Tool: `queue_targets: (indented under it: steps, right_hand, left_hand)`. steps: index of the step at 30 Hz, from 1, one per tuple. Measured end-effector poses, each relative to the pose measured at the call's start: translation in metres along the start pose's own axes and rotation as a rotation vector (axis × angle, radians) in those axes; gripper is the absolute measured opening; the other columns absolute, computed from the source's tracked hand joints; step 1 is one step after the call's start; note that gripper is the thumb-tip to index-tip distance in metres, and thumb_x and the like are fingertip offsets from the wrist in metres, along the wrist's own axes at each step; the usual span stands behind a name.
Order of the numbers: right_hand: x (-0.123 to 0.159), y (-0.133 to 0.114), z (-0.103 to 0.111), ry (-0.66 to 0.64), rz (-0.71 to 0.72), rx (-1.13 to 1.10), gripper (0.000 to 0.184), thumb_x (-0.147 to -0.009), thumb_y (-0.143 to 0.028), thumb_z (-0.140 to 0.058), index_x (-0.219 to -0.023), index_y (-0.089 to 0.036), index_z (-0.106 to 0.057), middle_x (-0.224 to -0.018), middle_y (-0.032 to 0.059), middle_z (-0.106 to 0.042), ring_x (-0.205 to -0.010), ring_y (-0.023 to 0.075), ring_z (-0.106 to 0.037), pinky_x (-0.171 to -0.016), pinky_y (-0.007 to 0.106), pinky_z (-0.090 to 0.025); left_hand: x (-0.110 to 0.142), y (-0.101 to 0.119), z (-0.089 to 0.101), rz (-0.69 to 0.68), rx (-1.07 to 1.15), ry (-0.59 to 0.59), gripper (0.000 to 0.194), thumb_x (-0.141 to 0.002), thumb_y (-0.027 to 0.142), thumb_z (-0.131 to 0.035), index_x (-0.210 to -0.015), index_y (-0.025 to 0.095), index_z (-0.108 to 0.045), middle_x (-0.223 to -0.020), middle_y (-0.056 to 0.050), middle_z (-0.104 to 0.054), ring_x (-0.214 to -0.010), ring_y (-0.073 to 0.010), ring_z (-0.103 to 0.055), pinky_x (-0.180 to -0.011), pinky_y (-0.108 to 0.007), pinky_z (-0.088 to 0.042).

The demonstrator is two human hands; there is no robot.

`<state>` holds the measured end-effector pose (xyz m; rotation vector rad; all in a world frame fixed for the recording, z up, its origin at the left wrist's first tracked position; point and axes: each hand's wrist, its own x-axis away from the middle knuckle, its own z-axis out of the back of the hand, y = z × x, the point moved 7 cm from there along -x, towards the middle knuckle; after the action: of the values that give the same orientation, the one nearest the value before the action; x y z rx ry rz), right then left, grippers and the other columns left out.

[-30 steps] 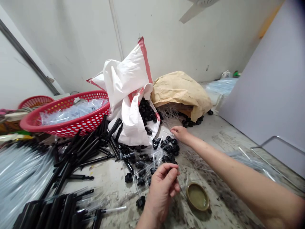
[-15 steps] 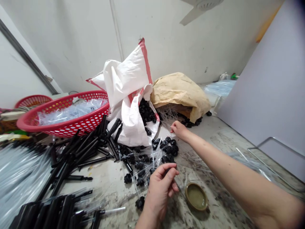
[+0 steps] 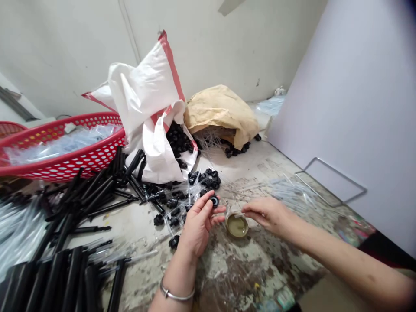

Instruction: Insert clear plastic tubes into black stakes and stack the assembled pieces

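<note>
My left hand (image 3: 196, 223) pinches a small black round cap (image 3: 214, 201) between thumb and fingers, its pale ring-shaped face turned towards me. To its right, my right hand (image 3: 271, 215) has its fingertips closed on a thin clear plastic tube (image 3: 239, 214). The tube's end lies over a small round dish (image 3: 237, 226) holding a murky liquid; I cannot tell whether it touches the liquid. Behind my left hand lie several loose black caps (image 3: 209, 177), some with clear tubes in them.
A white sack (image 3: 149, 82) spills black caps, and a tan paper bag (image 3: 221, 108) holds clear tubes. Black rods (image 3: 97, 195) are heaped at left beside a red basket (image 3: 65, 169). More tubes (image 3: 289, 190) lie at right near a wire handle (image 3: 325, 201) on a pale panel (image 3: 331, 108).
My right hand has come back from the tubes by the paper bag to the dish, with a clear tube. My left hand has turned, bringing the black cap into view. The camera view has shifted right.
</note>
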<state>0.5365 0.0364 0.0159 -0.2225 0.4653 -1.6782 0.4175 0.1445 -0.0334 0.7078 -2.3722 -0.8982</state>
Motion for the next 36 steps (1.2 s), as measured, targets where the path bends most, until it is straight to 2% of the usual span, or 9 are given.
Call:
queue_targets:
  steps: [4, 8, 12, 16, 18, 20, 24, 29, 36]
  right_hand:
    - [0.008, -0.018, -0.004, 0.079, 0.076, 0.355, 0.012, -0.082, -0.017, -0.059, -0.077, -0.024, -0.067, -0.074, 0.0002, -0.065, -0.071, 0.0167, -0.056, -0.070, 0.034, -0.030]
    - [0.007, -0.031, -0.006, 0.091, 0.119, 0.471, 0.008, -0.076, -0.017, -0.067, -0.069, -0.021, -0.065, -0.071, 0.0004, -0.063, -0.070, 0.0169, -0.054, -0.071, 0.035, -0.026]
    - [0.010, -0.031, 0.006, 0.148, 0.086, 0.384, 0.013, -0.082, -0.016, -0.058, -0.073, -0.022, -0.065, -0.071, 0.0006, -0.062, -0.070, 0.0170, -0.054, -0.072, 0.036, -0.028]
    - [0.015, -0.033, 0.030, 0.249, -0.001, 0.009, 0.016, -0.089, -0.021, -0.046, -0.092, -0.022, -0.062, -0.086, 0.0037, -0.063, -0.078, 0.0163, -0.056, -0.070, 0.031, -0.039]
    - [0.015, -0.037, 0.041, 0.292, -0.037, -0.156, 0.016, -0.089, -0.024, -0.045, -0.092, -0.021, -0.061, -0.087, 0.0047, -0.062, -0.078, 0.0154, -0.057, -0.068, 0.028, -0.044]
    - [0.013, -0.044, 0.048, 0.320, -0.045, -0.210, 0.016, -0.089, -0.025, -0.046, -0.091, -0.021, -0.061, -0.085, 0.0043, -0.062, -0.075, 0.0148, -0.058, -0.067, 0.026, -0.046]
    - [0.007, -0.055, 0.048, 0.311, 0.021, -0.151, 0.017, -0.089, -0.024, -0.047, -0.093, -0.021, -0.064, -0.082, 0.0038, -0.061, -0.071, 0.0134, -0.058, -0.065, 0.024, -0.047]
    - [0.005, -0.057, 0.044, 0.319, 0.077, 0.006, 0.018, -0.089, -0.022, -0.047, -0.093, -0.020, -0.065, -0.081, 0.0040, -0.061, -0.071, 0.0137, -0.058, -0.065, 0.025, -0.046]
    - [0.004, -0.069, 0.044, 0.318, 0.135, 0.148, 0.022, -0.091, -0.020, -0.044, -0.090, -0.018, -0.065, -0.079, 0.0043, -0.060, -0.071, 0.0144, -0.055, -0.066, 0.027, -0.041]
  left_hand:
    - [0.001, -0.004, -0.003, -0.003, -0.034, -0.038, 0.036, -0.070, 0.026, -0.071, -0.103, 0.015, -0.065, -0.096, -0.009, -0.067, -0.067, -0.0109, -0.063, -0.056, -0.019, -0.046]
    - [0.004, -0.003, -0.007, 0.012, -0.007, -0.071, 0.033, -0.072, 0.023, -0.070, -0.104, 0.014, -0.065, -0.096, -0.010, -0.067, -0.069, -0.0100, -0.061, -0.056, -0.017, -0.044]
    - [0.007, -0.001, -0.010, 0.025, 0.050, -0.105, 0.033, -0.073, 0.022, -0.070, -0.104, 0.014, -0.066, -0.098, -0.010, -0.067, -0.067, -0.0074, -0.059, -0.055, -0.014, -0.043]
    - [0.009, -0.002, -0.011, 0.028, 0.054, -0.119, 0.035, -0.070, 0.023, -0.073, -0.103, 0.015, -0.067, -0.098, -0.010, -0.068, -0.067, -0.0077, -0.060, -0.057, -0.015, -0.044]
    - [0.009, -0.003, -0.011, 0.025, 0.035, -0.120, 0.036, -0.068, 0.023, -0.074, -0.103, 0.016, -0.067, -0.099, -0.009, -0.068, -0.069, -0.0093, -0.063, -0.059, -0.016, -0.046]
    - [0.009, -0.003, -0.012, 0.018, 0.025, -0.120, 0.036, -0.067, 0.023, -0.075, -0.102, 0.017, -0.067, -0.100, -0.008, -0.068, -0.071, -0.0109, -0.065, -0.062, -0.018, -0.048]
    - [0.010, -0.004, -0.014, 0.020, 0.028, -0.135, 0.037, -0.064, 0.021, -0.077, -0.099, 0.018, -0.068, -0.099, -0.007, -0.069, -0.072, -0.0128, -0.066, -0.067, -0.022, -0.050]
    - [0.010, -0.006, -0.015, 0.029, 0.005, -0.148, 0.033, -0.065, 0.021, -0.077, -0.097, 0.017, -0.069, -0.097, -0.007, -0.070, -0.070, -0.0130, -0.066, -0.066, -0.022, -0.050]
    - [0.011, -0.011, -0.016, 0.052, -0.004, -0.188, 0.033, -0.065, 0.023, -0.076, -0.096, 0.016, -0.069, -0.085, -0.006, -0.071, -0.069, -0.0131, -0.066, -0.067, -0.023, -0.049]
